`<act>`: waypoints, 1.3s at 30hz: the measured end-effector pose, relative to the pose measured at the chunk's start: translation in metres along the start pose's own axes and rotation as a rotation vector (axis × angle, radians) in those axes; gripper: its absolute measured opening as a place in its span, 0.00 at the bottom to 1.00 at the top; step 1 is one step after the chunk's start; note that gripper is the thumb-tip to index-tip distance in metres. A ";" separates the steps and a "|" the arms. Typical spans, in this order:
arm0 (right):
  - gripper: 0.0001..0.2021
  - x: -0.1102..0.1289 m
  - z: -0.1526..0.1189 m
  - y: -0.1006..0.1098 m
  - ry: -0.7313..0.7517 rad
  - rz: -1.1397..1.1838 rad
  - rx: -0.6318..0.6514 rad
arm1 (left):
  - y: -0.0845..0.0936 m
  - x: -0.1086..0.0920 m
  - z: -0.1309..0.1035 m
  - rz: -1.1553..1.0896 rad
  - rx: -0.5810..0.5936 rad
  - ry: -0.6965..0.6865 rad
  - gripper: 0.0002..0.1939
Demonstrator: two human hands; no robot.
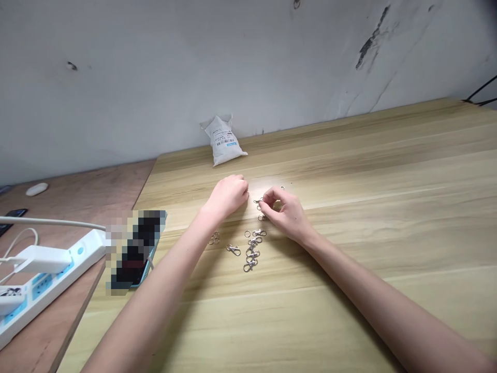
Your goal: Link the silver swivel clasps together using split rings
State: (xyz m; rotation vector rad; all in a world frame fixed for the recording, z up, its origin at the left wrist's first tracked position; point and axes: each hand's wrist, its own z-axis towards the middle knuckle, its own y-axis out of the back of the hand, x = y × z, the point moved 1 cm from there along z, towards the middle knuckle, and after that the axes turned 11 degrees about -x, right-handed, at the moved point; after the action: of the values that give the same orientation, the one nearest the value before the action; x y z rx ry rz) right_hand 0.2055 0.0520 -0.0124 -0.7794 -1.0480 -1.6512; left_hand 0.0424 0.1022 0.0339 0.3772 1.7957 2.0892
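My left hand (229, 194) is closed with the fingers curled over, and whatever they hold is hidden. To its right, my right hand (285, 211) pinches a small metal clasp (257, 201) between thumb and index finger. Other shiny metal pieces lie just below those fingertips, partly covered. Nearer to me, several silver swivel clasps (252, 254) form a rough column, with a loose split ring (247, 234) beside the top one. A single swivel clasp (233, 250) rests left of the column. Beside my left forearm sits a small group of split rings (214, 238).
A white plastic packet (224, 142) with a printed label stands near the wall. A phone (140, 248), partly blurred, lies left of my left forearm. Further left are a power strip (46, 282) with plugs and cables, and a white case (37, 189).
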 end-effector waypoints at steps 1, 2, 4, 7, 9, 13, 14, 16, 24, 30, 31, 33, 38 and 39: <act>0.04 0.000 0.000 0.000 0.001 -0.001 0.001 | 0.001 -0.002 0.002 -0.002 0.017 0.024 0.12; 0.04 0.000 0.000 0.000 0.001 -0.001 0.003 | 0.002 -0.005 0.005 -0.001 0.029 0.046 0.11; 0.04 0.000 0.000 0.000 0.004 0.002 0.007 | 0.005 -0.008 0.013 0.004 0.060 0.085 0.09; 0.04 0.001 -0.001 0.000 0.009 0.007 0.010 | 0.006 -0.010 0.027 -0.002 0.130 0.129 0.05; 0.04 0.001 -0.001 0.000 0.012 0.011 0.013 | 0.007 -0.010 0.037 -0.013 0.171 0.148 0.03; 0.04 0.001 -0.001 0.000 -0.006 0.035 0.005 | 0.009 -0.007 0.044 -0.044 0.190 0.153 0.04; 0.04 0.000 0.000 0.001 -0.019 0.045 0.000 | 0.009 -0.007 0.042 -0.055 0.185 0.146 0.05; 0.05 -0.001 0.000 0.001 -0.052 0.065 -0.014 | 0.011 -0.005 0.030 -0.086 0.164 0.138 0.06; 0.09 0.005 -0.004 -0.006 -0.244 0.318 -0.040 | 0.017 -0.005 -0.047 -0.529 -0.186 0.266 0.04; 0.12 0.017 -0.017 -0.021 -0.332 0.507 0.021 | 0.010 -0.012 -0.078 -0.640 -0.269 0.257 0.03; 0.12 0.018 -0.018 -0.023 -0.341 0.520 0.027 | 0.009 -0.012 -0.082 -0.682 -0.290 0.278 0.04; 0.13 0.019 -0.019 -0.024 -0.357 0.528 0.041 | 0.006 -0.010 -0.088 -0.752 -0.324 0.314 0.06; 0.12 0.020 -0.021 -0.026 -0.362 0.542 0.082 | 0.001 -0.006 -0.095 -0.828 -0.311 0.385 0.08; 0.12 0.020 -0.022 -0.026 -0.354 0.546 0.092 | 0.000 -0.006 -0.095 -0.836 -0.302 0.387 0.08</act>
State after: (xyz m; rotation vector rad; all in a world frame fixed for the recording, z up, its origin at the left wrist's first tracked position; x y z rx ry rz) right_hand 0.1739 0.0277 -0.0110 -1.2017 -1.0240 -1.0163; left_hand 0.0070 0.0147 0.0193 -0.7764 1.3988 1.8048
